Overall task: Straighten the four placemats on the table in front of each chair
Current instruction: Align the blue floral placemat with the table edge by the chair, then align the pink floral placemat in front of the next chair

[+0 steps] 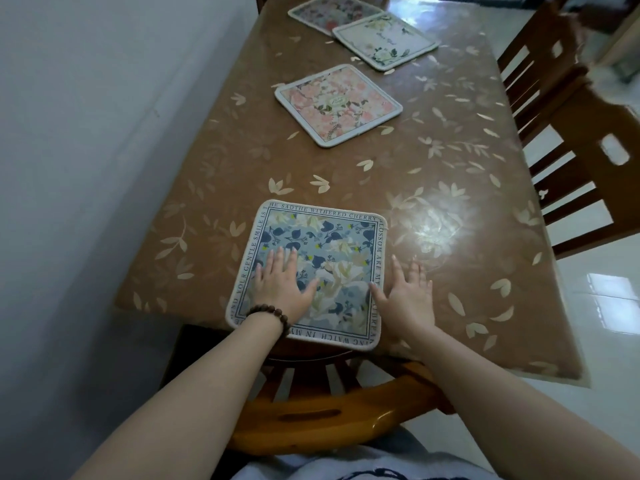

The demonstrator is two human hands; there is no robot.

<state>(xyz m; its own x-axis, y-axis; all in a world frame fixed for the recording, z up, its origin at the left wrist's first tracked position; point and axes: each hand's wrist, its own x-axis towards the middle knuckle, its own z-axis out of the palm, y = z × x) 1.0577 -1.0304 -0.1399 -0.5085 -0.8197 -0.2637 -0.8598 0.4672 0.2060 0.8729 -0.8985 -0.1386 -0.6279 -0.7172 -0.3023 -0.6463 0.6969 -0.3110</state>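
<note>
Both hands [284, 285] [408, 299] flat, blue placemat [332, 251] at table's [450, 188] near edge.

Head camera looks forward and down along the table [433, 188].

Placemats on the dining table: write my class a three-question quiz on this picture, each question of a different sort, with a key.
1. True or false: the left hand lies flat on the blue placemat.
2. Multiple choice: the white-and-green placemat at the far end is
A) apart from all others
B) overlapping the dark floral placemat
C) under the pink placemat
3. Fill in: the right hand rests mostly on the ______, beside the blue placemat's right edge.

Key
1. True
2. B
3. table
</note>
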